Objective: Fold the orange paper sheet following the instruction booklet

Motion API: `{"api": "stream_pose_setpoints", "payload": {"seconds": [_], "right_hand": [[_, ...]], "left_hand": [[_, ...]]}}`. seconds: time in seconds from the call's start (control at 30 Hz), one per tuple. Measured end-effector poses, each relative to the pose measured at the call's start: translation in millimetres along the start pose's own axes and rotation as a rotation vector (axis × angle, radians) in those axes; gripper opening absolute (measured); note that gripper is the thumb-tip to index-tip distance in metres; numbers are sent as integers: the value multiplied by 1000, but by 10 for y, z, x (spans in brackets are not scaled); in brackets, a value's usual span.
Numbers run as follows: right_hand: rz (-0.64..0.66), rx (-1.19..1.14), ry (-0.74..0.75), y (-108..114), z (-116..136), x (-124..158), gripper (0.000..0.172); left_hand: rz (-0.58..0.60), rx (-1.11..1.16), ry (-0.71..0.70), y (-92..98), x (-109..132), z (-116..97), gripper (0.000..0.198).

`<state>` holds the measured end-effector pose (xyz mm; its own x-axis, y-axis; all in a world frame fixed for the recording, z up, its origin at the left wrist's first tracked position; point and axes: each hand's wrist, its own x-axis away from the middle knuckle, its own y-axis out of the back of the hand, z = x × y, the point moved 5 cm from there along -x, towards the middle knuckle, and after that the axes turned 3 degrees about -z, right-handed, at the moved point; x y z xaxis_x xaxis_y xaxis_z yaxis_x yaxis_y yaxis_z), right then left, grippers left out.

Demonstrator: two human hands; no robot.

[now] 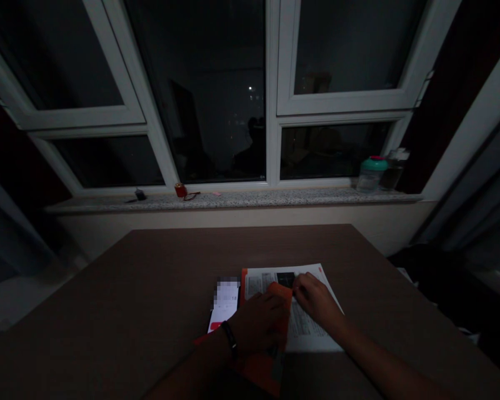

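Observation:
A printed booklet [308, 330] lies open on the table, its white page showing lines of text and a dark picture. An orange cover or sheet [282, 290] is folded over its left side. My left hand [258, 319], with a dark band at the wrist, is closed over this orange cover, fingers bent on it. My right hand [314, 294] rests over the white page with its fingers curled in a pinch beside the orange edge. What sits between those fingertips is too dark to make out. A lit phone [225, 303] lies left of the booklet, partly behind my left forearm.
The brown table [170, 266] reaches toward a wall below a speckled windowsill [241, 198]. On the sill stand a small red item [180, 190] with a cord, a small dark bottle [140, 194], and a clear jar with a green lid [373, 175]. Dark items lie right of the table.

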<state>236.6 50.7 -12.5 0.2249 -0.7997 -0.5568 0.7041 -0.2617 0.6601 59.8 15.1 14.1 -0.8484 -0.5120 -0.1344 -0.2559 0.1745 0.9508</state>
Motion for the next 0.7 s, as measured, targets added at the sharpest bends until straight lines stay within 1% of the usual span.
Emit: {"api": "stream_pose_setpoints", "payload": {"seconds": [0.13, 0.27, 0.33, 0.4, 0.5, 0.6, 0.7], "right_hand": [[-1, -63, 4, 12, 20, 9, 15], [94, -136, 115, 8, 149, 21, 15], [156, -157, 165, -5, 201, 35, 16], [187, -168, 185, -20, 212, 43, 17], [146, -145, 177, -36, 162, 29, 20], [76, -104, 106, -42, 70, -4, 21], [40, -73, 35, -35, 11, -28, 21]], "left_hand": [[-21, 12, 29, -26, 26, 27, 58], [-45, 33, 40, -39, 42, 38, 71], [-41, 53, 47, -39, 38, 37, 70], [-40, 72, 57, -31, 27, 36, 68], [-20, 98, 57, -22, 13, 34, 71], [-13, 104, 46, -11, 11, 32, 69], [-13, 95, 48, -5, 20, 32, 64]]}}
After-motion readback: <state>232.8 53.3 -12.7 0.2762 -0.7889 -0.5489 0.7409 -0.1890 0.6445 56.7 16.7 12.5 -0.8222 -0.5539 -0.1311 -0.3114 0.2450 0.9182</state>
